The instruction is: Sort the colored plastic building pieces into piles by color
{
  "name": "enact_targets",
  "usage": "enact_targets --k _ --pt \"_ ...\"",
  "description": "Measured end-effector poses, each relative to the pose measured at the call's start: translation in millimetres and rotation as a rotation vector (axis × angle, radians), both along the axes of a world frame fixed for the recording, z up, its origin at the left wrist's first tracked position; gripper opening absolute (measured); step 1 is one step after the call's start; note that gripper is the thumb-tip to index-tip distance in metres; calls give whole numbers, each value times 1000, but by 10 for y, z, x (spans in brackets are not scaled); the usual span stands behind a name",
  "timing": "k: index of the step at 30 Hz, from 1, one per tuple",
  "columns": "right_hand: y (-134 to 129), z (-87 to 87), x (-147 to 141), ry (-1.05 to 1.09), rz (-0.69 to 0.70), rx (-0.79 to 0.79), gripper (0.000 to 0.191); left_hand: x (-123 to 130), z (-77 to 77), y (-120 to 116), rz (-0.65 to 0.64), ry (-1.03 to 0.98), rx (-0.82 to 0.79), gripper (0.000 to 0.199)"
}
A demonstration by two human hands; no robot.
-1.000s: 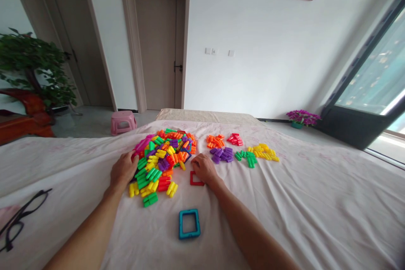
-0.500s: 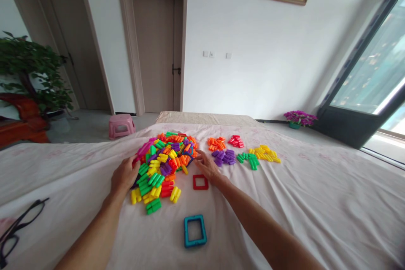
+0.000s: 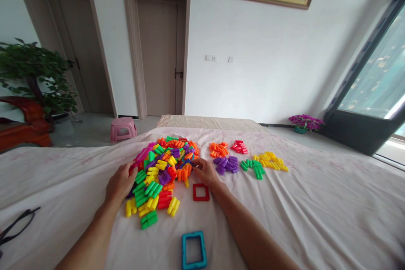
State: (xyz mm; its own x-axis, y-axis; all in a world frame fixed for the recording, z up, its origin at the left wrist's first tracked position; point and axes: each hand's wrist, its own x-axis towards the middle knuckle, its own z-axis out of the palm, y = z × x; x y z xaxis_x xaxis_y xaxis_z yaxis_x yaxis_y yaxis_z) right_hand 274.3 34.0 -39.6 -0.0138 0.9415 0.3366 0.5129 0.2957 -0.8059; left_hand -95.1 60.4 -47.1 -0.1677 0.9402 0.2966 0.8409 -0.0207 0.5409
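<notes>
A mixed heap of plastic building pieces (image 3: 161, 173) in green, yellow, orange, red and purple lies on the cloth between my hands. My left hand (image 3: 119, 183) is curled at its left edge, beside magenta pieces (image 3: 144, 154); a bit of red shows by the fingers, but what they hold is partly hidden. At the right edge of the heap, my right hand (image 3: 205, 171) pinches a blue square frame tile (image 3: 187, 162), which sits tilted against orange pieces. A red square frame (image 3: 201, 199) lies flat below the right hand. Nearer me is a teal square frame (image 3: 184, 251).
To the right lie separate groups of orange (image 3: 218, 149), red (image 3: 239, 147), purple (image 3: 226, 165), green (image 3: 253, 168) and yellow pieces (image 3: 270, 161). Glasses (image 3: 20, 223) rest at the left on the wrinkled tablecloth (image 3: 316, 211). A pink stool (image 3: 123, 129) stands beyond.
The view has tilted up slightly, so things sit lower in the picture. My right fingers have closed on the blue frame, which has tipped. My left hand stays at the heap's edge.
</notes>
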Motion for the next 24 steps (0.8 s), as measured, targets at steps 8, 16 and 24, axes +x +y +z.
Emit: enact_targets --k 8,16,24 --pt "-186 133 14 80 86 -34 37 -59 -69 56 -28 -60 6 52" --pt "-110 112 22 234 -57 -109 45 -72 -94 65 -27 -63 -17 54" --pt "16 65 -13 140 51 -109 54 -45 -60 43 -18 -52 -15 52"
